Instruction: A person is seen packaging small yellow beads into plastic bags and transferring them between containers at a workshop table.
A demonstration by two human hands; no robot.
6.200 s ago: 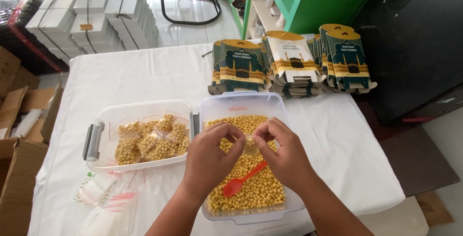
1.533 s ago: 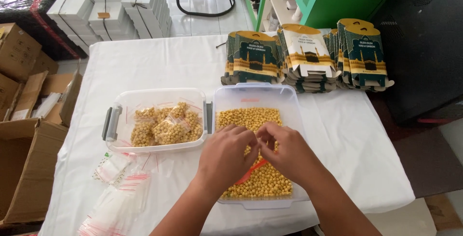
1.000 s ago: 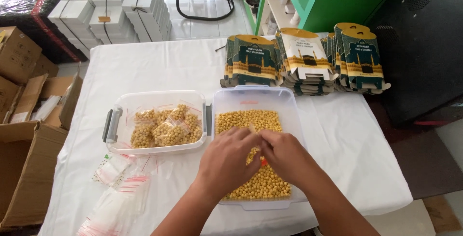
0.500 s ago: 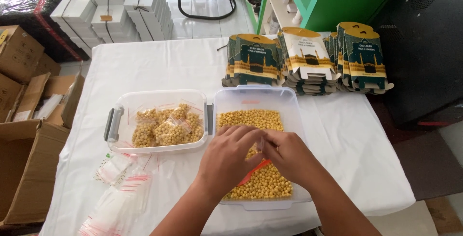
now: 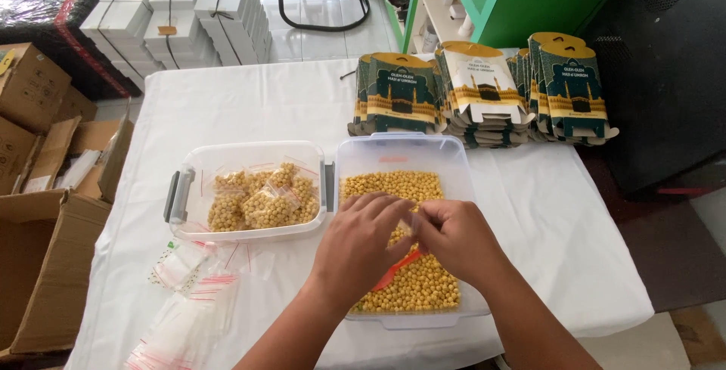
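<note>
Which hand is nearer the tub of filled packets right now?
Left. The left hand is over the chickpea tub close beside the packet tub, its near neighbour. The right hand is further off, on the far side of the left one.

Green-gold flat cartons (image 5: 484, 90) stacked at table's far edge; filled clear bags (image 5: 261, 200) in left tub (image 5: 175, 196).

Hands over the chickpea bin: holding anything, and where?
Left hand and right hand meet fingertip to fingertip over the chickpeas, apparently pinching a small clear bag; which part cannot be told.
</note>
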